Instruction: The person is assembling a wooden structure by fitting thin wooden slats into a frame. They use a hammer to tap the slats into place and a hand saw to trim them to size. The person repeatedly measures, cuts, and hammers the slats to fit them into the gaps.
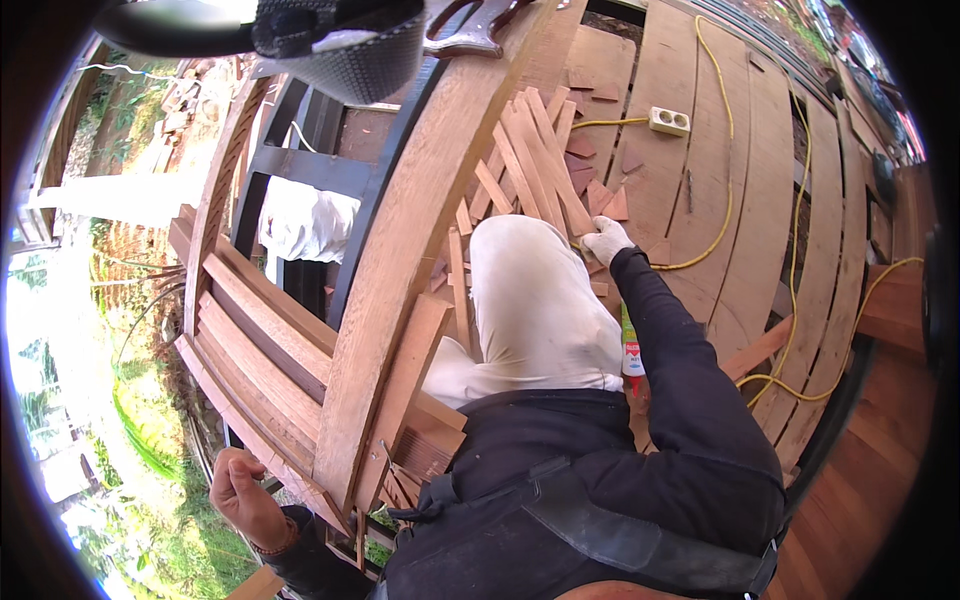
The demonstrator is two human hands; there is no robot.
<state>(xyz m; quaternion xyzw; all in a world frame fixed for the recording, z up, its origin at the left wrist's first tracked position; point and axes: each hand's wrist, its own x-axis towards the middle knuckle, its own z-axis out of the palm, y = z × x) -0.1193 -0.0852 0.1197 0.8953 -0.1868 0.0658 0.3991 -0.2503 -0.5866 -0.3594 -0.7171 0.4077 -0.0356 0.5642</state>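
My right hand (606, 241), which looks covered by a pale glove, reaches past my knee to a pile of wooden strips. Its fingers close at the near end of one wooden strip (562, 190). More strips lie fanned out beside it, with thin reddish-brown offcuts (582, 160) scattered around them. Off to the left, my left hand (243, 497) is bare and held curled beyond the wooden railing. Whatever its fingers may hold is hidden. Close to it runs the thick wooden beam (400, 210), with a short board (412, 375) leaning along its side.
A handsaw (478, 30) rests at the beam's far end. On the plank floor (690, 200) lie a white socket block (669, 121) and its yellow cable (731, 150). A tube with a red tip (632, 357) stands beside my leg. Slatted boards (262, 360) and a drop lie left.
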